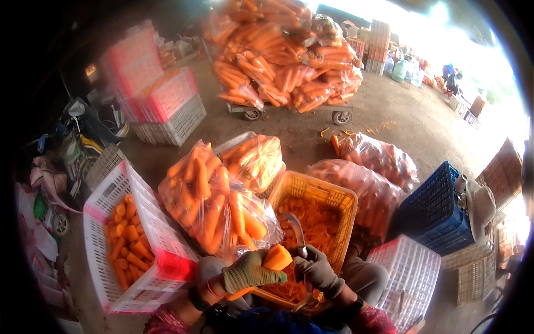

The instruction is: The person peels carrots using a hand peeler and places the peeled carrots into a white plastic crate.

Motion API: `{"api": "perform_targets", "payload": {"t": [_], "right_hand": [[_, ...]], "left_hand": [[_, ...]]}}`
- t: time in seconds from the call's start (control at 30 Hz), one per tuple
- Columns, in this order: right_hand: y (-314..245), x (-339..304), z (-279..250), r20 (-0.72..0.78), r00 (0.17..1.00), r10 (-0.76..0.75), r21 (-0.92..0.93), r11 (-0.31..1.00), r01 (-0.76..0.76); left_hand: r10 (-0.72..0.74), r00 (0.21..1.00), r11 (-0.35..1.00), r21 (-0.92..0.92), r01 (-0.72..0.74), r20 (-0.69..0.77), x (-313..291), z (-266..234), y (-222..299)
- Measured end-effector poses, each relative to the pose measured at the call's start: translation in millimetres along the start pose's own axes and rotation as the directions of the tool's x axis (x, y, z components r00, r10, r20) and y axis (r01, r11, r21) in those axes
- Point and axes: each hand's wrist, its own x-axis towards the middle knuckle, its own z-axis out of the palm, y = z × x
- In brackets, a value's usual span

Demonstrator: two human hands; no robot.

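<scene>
My left hand (253,273), in an olive-green knit glove, is closed around a thick carrot (277,258) whose cut end points right. My right hand (321,271), in a dark grey glove, grips a curved knife (296,227); its hooked metal blade rises above the fist. The blade stands close beside the carrot's end; whether they touch I cannot tell. Below both hands, a yellow-orange crate (347,209) holds a heap of carrot peelings (311,214). A clear bag of whole carrots (208,195) leans just beyond my left hand.
To the left, a white-and-pink crate (167,236) contains cut carrot pieces (130,245). More bagged carrots (367,189) lie at the right, near a blue crate (431,206) and a white crate (409,273). A wheeled cart (289,108) piled with carrot bags stands ahead; stacked crates (172,108) are left of it.
</scene>
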Motion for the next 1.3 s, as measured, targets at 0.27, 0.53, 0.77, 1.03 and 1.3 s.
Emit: {"api": "perform_targets", "payload": {"t": [0.27, 0.53, 0.77, 1.03, 1.3], "right_hand": [[-82, 16, 42, -0.091, 0.985, -0.147, -0.097, 0.986, 0.139], [-74, 25, 119, 0.374, 0.53, -0.761, -0.61, 0.228, 0.759], [-83, 46, 245, 0.762, 0.322, -0.562, -0.458, -0.116, 0.881], [-47, 76, 271, 0.722, 0.389, -0.572, -0.452, 0.034, 0.891], [-61, 69, 95, -0.014, 0.974, -0.225, 0.015, 0.974, 0.225]], "left_hand": [[-0.119, 0.993, 0.973, -0.201, 0.113, -0.019, -29, -9, -6], [-0.04, 0.942, 0.825, -0.543, -0.158, -0.334, -112, -40, 17], [0.0, 0.625, 0.869, -0.31, -0.387, -0.781, -204, -68, 25], [0.238, -0.118, 0.967, 0.247, -0.066, -0.964, -259, -133, -14], [0.272, 0.228, 0.9, 0.163, -0.406, -0.935, -168, -81, -12]]}}
